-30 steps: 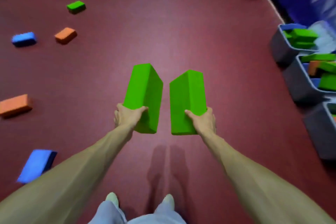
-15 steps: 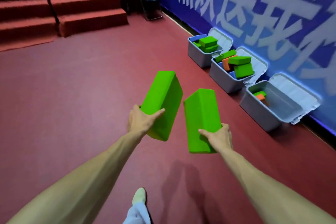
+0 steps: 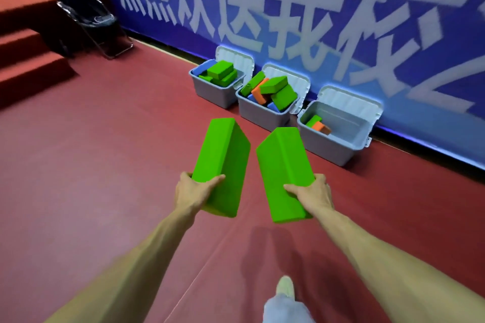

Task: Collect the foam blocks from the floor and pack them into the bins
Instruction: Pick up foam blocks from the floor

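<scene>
My left hand (image 3: 195, 193) grips the near end of a green foam block (image 3: 223, 160), held out in front of me. My right hand (image 3: 311, 195) grips a second green foam block (image 3: 282, 170) beside it; the two blocks do not touch. Ahead, three grey bins stand in a row against the blue wall. The left bin (image 3: 210, 90) holds green blocks. The middle bin (image 3: 259, 113) is heaped with green, orange and blue blocks. The right bin (image 3: 333, 145) is mostly bare, with a green and an orange block in its left corner.
The bins' white lids lean open against a blue banner wall (image 3: 341, 21). A black folding chair (image 3: 89, 16) stands at the back left beside red carpeted steps (image 3: 29, 60). Red floor lies between me and the bins. My shoe (image 3: 284, 287) shows at the bottom.
The view has swung right from the scattered floor blocks to the wall, and the bins have come closer and more central. Both hands keep their grip on the green blocks.
</scene>
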